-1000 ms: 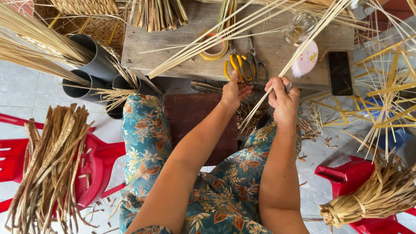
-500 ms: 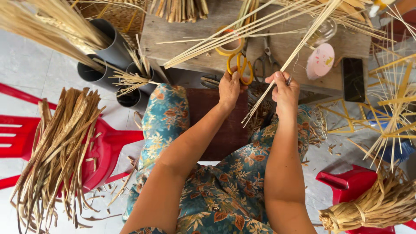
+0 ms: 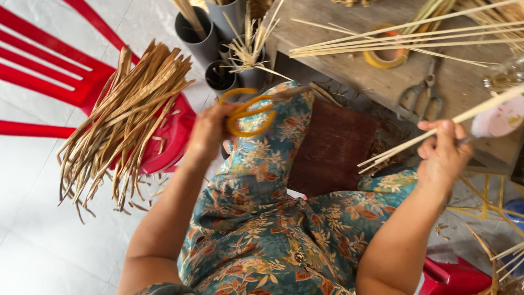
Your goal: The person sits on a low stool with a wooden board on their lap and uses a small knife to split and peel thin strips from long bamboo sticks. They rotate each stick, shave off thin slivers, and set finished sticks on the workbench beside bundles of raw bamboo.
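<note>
My left hand (image 3: 210,131) is raised over my left knee and grips yellow-handled scissors (image 3: 252,113), their blades pointing right toward the bench. My right hand (image 3: 443,154) pinches a few long pale bamboo strips (image 3: 436,130) near their cut ends; the strips run up and to the right, out of frame. Both hands hover above my lap, which is covered by a teal floral dress (image 3: 273,229). A dark brown woven piece (image 3: 332,147) lies between my knees.
A wooden bench (image 3: 376,76) ahead carries more long strips, a yellow tape roll (image 3: 386,54), grey scissors (image 3: 419,94) and a pink lid (image 3: 498,121). Grey tubes (image 3: 208,39) stand at its left. A sheaf of dried leaves (image 3: 124,120) rests on a red plastic chair (image 3: 49,82).
My left hand lifted the yellow scissors off the bench and drew them back over my knee. My view swung left and closer. My right hand keeps its hold on the strips.
</note>
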The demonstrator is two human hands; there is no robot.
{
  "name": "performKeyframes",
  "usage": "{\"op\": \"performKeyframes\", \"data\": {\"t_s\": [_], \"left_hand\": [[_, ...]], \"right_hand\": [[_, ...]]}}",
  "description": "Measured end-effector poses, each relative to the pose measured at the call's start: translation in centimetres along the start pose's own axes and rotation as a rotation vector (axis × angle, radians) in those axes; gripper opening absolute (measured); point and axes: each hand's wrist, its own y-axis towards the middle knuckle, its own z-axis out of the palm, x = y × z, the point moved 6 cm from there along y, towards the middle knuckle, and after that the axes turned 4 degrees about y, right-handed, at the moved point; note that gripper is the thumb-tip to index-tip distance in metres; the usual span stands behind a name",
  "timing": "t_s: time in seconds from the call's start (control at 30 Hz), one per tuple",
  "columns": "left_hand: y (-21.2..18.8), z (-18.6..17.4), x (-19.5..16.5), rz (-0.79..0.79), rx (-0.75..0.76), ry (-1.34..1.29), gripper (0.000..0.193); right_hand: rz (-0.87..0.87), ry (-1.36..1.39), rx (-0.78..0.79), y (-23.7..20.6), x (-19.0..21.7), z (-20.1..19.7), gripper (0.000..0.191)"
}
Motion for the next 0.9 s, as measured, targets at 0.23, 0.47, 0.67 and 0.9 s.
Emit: {"op": "performKeyframes", "data": {"t_s": [0.23,0.47,0.67,0.9], "left_hand": [[3.8,-15.7,1.7,-0.019,-0.307,-0.098,0.028],[16.5,-15.4,3.5,-0.133,-0.349,-0.017,0.026],[20.7,-12.1,5.4,-0.207,-0.337,-0.231,0.028],[18.0,-8.5,4.9,0.019,-0.372,-0.295,0.03]], "right_hand": [[0.003,-0.043,0.01,-0.7,-0.3,3.2,0.024],[0.017,-0.08,0.07,-0.8,-0.9,6.0,0.024],[0.052,-0.075,0.071,-0.5,-1.1,6.5,0.024],[0.038,-0.028,0.045,-0.3,-0.7,5.7,0.023]]}}
